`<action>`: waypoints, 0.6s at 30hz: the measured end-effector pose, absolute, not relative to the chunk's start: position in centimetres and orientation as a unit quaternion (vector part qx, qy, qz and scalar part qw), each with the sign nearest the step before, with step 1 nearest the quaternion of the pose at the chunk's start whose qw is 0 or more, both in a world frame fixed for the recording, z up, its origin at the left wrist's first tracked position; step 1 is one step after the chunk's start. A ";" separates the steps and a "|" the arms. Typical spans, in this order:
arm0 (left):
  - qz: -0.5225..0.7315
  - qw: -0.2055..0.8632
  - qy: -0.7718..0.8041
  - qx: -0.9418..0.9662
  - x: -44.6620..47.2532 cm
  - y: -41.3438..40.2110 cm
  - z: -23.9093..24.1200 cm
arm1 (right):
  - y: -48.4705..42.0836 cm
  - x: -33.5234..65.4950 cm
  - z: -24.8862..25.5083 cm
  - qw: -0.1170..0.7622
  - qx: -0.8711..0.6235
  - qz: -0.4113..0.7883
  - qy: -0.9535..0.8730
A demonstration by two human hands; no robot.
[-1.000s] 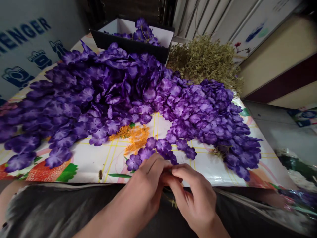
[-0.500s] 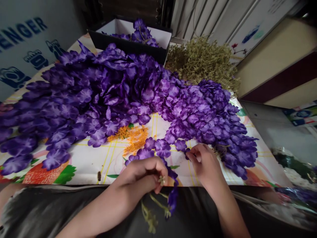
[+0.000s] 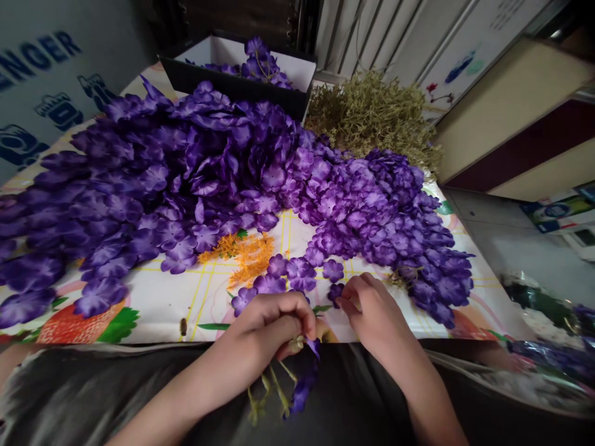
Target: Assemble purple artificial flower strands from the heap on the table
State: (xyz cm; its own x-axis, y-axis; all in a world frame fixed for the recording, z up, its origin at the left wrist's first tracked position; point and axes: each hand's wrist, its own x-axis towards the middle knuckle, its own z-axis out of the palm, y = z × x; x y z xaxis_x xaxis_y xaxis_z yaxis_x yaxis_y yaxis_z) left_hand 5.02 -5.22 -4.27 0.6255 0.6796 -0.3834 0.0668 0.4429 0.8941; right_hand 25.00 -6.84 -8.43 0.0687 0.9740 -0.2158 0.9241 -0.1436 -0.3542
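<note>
Left fingers (image 3: pixel 289 302) pinch stems (image 3: pixel 279 389), right fingers (image 3: pixel 359 287) a flower (image 3: pixel 334 292) — purple heap (image 3: pixel 209 164), box (image 3: pixel 237 88) beyond.

Matt cloth-like petals (image 3: pixel 367 204), glossy tablecloth (image 3: pixel 158 310)

Bare forearms (image 3: pixel 199 384), dk grey cloth garment (image 3: pixel 102 396) below
L hand (image 3: pixel 274 328) & R hand (image 3: pixel 369 306) also bare; thin pale edging (image 3: pixel 93 348) on garment.

Stems (image 3: pixel 279 388) partly hidden by left hand (image 3: pixel 267 327); lettering (image 3: pixel 39 57) cropped.
</note>
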 end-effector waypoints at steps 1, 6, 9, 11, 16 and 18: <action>0.197 0.756 0.383 0.492 5.1 -5.3 -4.3 | -6.7 25.0 -8.4 0.062 -0.730 0.204 -0.650; 0.180 0.734 0.391 0.525 5.6 -5.4 -4.6 | -6.3 25.3 -8.6 0.083 -0.729 0.225 -0.642; 0.189 0.724 0.392 0.535 5.7 -5.4 -4.7 | -6.5 25.3 -8.4 0.104 -0.723 0.236 -0.640; 0.194 0.722 0.394 0.534 5.6 -5.4 -4.7 | -6.8 25.2 -7.9 0.122 -0.711 0.249 -0.646; 0.180 0.748 0.375 0.518 5.5 -5.9 -4.2 | -8.3 23.8 -5.6 0.336 -0.582 0.272 -0.689; 0.187 0.761 0.361 0.506 5.5 -6.2 -4.0 | -8.9 23.0 -5.1 0.403 -0.538 0.245 -0.698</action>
State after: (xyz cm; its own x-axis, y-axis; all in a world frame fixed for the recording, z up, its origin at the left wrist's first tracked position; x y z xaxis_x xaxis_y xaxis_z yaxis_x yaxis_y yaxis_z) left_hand 5.51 -6.19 -3.97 0.6696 0.6495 -0.3603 0.0815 0.4179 0.9048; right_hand 23.04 -8.88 -5.10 -0.0959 0.9494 0.2991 0.5535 0.3006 -0.7767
